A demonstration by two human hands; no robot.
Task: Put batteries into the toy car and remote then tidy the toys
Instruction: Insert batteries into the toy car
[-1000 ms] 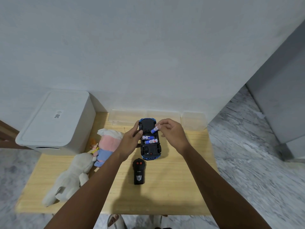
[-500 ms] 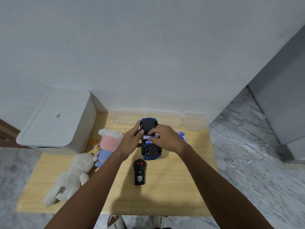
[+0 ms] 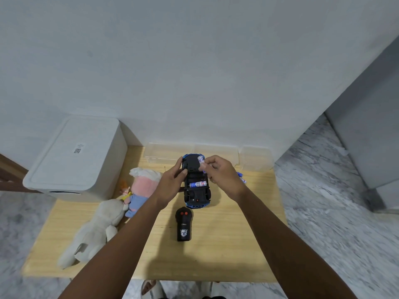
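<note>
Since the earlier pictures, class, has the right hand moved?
Yes. The right hand has lifted from the toy car's middle towards its far end, nearer the clear boxes, pinching a battery.

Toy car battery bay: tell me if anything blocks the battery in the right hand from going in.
Nothing visible does. The right hand pinches a battery over the upturned toy car; the left hand only holds the car's side.

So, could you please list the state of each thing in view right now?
toy car: upside down, battery bay open, one battery seated
left hand: steadies car
right hand: pinches a battery
remote: untouched on the table
white storage box: lid closed
</note>
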